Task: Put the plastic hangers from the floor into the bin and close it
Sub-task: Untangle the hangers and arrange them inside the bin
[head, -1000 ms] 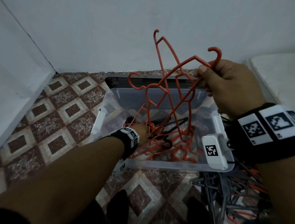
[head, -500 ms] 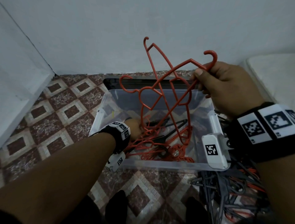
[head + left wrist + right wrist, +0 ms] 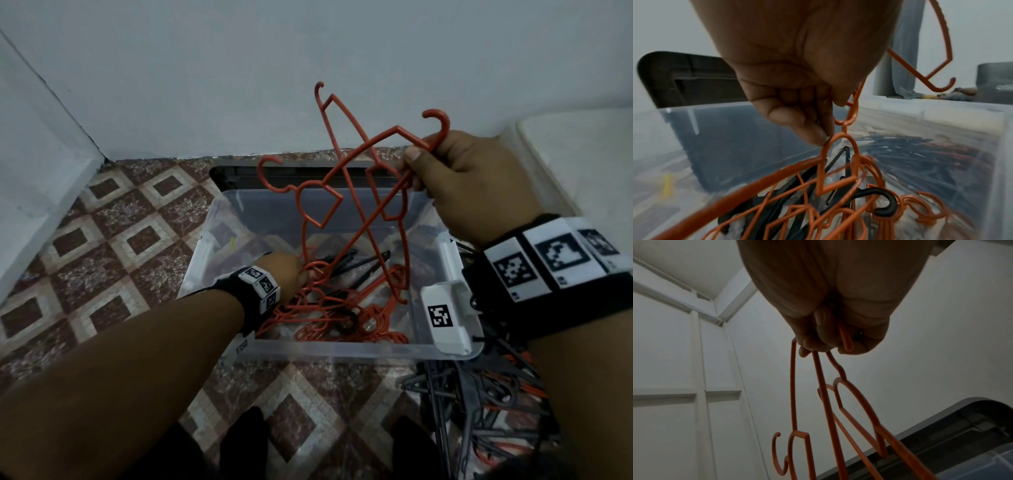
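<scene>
orange plastic hangers (image 3: pixel 356 192): light, stiff, tangle-prone; hold at hooks. right hand (image 3: pixel 472 185) grips three; left hand (image 3: pixel 797 68) pinches one inside clear bin (image 3: pixel 329 353).

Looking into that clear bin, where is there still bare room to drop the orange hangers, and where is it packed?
Bare bottom shows along the bin's far side, below its back wall, and in the left corner by the yellow mark. The near half is crowded with orange and black hangers, where the left hand grips one. The right hand holds the orange bunch above. Floor pile: crowded.

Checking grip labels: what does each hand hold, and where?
Right hand grips orange hangers near their hooks; left hand pinches a binned hanger at its neck.
</scene>
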The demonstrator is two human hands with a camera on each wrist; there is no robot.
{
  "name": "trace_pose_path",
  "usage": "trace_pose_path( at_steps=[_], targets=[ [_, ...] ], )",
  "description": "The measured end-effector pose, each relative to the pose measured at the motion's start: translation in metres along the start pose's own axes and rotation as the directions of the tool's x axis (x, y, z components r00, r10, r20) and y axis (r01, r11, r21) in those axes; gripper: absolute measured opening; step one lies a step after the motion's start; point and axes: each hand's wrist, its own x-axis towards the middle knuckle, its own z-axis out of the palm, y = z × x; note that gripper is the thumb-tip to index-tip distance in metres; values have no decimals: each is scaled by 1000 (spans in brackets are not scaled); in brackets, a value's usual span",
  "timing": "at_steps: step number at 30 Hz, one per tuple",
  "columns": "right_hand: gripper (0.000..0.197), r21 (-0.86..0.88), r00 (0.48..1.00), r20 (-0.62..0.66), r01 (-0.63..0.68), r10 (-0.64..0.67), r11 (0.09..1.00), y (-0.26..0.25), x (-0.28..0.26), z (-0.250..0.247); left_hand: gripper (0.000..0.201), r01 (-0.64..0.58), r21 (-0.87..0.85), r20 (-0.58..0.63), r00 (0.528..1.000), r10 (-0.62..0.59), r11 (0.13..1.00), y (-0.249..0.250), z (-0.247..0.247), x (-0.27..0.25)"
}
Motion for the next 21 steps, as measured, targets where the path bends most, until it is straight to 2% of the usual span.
trace_pose_path(
  at_steps=[3, 4, 6, 7, 8, 9, 11, 12, 13, 14, 16, 17, 18, 19, 20, 21],
  targets=[
    [21, -48, 996, 79, 36, -32, 998, -5, -2, 8, 40, -11, -123, -40, 999, 6, 992, 12, -4, 1],
    [21, -50, 994, 99, 45, -40, 998, -6, -3, 11, 36, -16, -224, -43, 999, 6, 974, 16, -4, 2],
    [22, -34, 993, 108, 57, -53, 998, -7, -3, 14, 25, -10, -507, 6, 1000, 15, 862, 23, -5, 2],
    [21, -21, 994, 97, 56, -54, 998, -6, -3, 14, 21, 10, -589, 55, 998, 28, 808, 25, -6, 0],
    [21, -7, 996, 78, 48, -48, 999, -5, -3, 13, 19, 15, -591, 93, 994, 50, 806, 26, -8, -2],
    [21, 14, 998, 53, 34, -35, 999, -3, -2, 11, 18, 4, -519, 121, 990, 69, 855, 22, -12, -3],
    [21, 70, 1000, 3, -1, 1, 998, 2, 0, 5, 22, -25, -249, 108, 993, 53, 968, 13, -24, -5],
    [21, 105, 1000, -17, -21, 22, 994, 5, 2, 2, 28, -31, -122, 62, 997, 38, 992, 9, -34, -7],
    [20, 141, 998, -35, -38, 43, 989, 8, 3, -1, 35, -19, -70, 27, 999, 21, 997, 3, -44, -6],
    [20, 173, 997, -53, -49, 59, 984, 11, 6, -4, 39, -13, -94, 4, 1000, 13, 995, -2, -55, -6],
    [22, 212, 993, -94, -54, 75, 976, 16, 9, -9, 36, -28, -281, -25, 999, 22, 959, -11, -76, -11],
    [23, 224, 990, -114, -58, 85, 973, 19, 10, -11, 33, -49, -362, -85, 996, 20, 931, -14, -85, -15],
    [24, 239, 987, -127, -61, 94, 969, 21, 10, -12, 32, -72, -404, -196, 980, -10, 912, -17, -93, -18],
    [24, 259, 987, -128, -65, 100, 964, 24, 11, -13, 34, -86, -426, -339, 938, -71, 901, -20, -98, -22],
    [24, 275, 988, -116, -69, 105, 959, 26, 11, -12, 36, -105, -460, -462, 877, -136, 882, -20, -102, -25],
    [23, 284, 989, -94, -80, 111, 955, 27, 11, -10, 37, -148, -528, -521, 834, -182, 836, -19, -105, -27]
  ],
)
